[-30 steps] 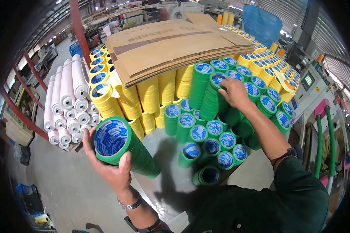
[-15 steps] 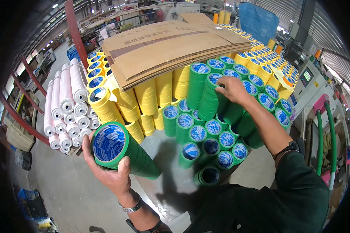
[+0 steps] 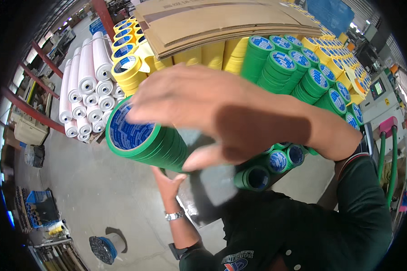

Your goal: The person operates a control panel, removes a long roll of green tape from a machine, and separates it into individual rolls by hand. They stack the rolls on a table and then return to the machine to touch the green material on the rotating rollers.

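Note:
A tilted stack of green tape rolls (image 3: 167, 144) with blue-printed cores leans toward the left. My left hand (image 3: 168, 183) holds it from beneath, its fingers mostly hidden behind the rolls. Across the upper end of this stack stretches my right hand (image 3: 199, 108), blurred, fingers extended and thumb apart, gripping nothing. Whether its fingertips touch the top roll I cannot tell. More upright stacks of green tape rolls (image 3: 276, 67) stand to the right, partly covered by my right hand and forearm. A short green stack (image 3: 253, 178) stands close to my body.
Yellow tape rolls (image 3: 129, 74) are piled behind, under flat cardboard sheets (image 3: 226, 22). White wrapped rolls (image 3: 88, 83) lie stacked at left. A control panel (image 3: 379, 88) and green hoses (image 3: 391, 167) are at right. A blue crate (image 3: 38, 205) and a spool (image 3: 106, 248) sit on the floor.
My right hand has left the green stacks at the right and swung left over the held stack. My left hand has shifted from around the stack's upper end to beneath it.

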`<state>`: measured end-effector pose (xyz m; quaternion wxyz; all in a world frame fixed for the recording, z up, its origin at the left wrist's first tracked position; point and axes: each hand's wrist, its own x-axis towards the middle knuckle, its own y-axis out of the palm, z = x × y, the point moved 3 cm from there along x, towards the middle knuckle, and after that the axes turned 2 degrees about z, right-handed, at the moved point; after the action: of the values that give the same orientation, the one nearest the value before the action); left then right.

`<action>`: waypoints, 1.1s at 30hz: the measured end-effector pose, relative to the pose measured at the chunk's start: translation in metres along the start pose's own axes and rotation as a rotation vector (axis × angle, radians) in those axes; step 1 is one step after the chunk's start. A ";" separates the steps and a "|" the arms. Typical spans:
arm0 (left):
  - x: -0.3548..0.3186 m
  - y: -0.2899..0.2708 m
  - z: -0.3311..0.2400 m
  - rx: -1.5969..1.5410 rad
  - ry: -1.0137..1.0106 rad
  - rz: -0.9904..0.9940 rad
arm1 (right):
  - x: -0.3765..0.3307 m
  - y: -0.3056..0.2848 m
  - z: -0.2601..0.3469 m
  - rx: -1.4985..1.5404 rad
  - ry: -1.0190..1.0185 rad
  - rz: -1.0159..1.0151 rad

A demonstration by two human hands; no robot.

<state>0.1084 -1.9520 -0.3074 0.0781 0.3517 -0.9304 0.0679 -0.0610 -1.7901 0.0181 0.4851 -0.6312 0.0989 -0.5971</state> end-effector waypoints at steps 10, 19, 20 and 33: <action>-0.044 0.021 0.150 0.301 -0.185 0.029 | 0.025 0.047 -0.012 -0.056 0.093 0.239; -0.030 0.041 0.139 0.464 -0.257 -0.005 | -0.013 0.011 -0.049 -0.226 0.114 0.205; -0.028 0.044 0.134 0.438 -0.164 -0.029 | -0.018 0.008 -0.052 -0.225 0.149 0.208; 0.003 0.081 -0.006 0.414 0.096 -0.130 | 0.035 -0.127 -0.003 -0.595 -0.281 -0.228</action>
<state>0.0527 -1.8931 -0.3070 0.0526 0.4159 -0.8671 0.2690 -0.1121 -1.7519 0.1333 0.2190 -0.8281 0.1296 -0.4996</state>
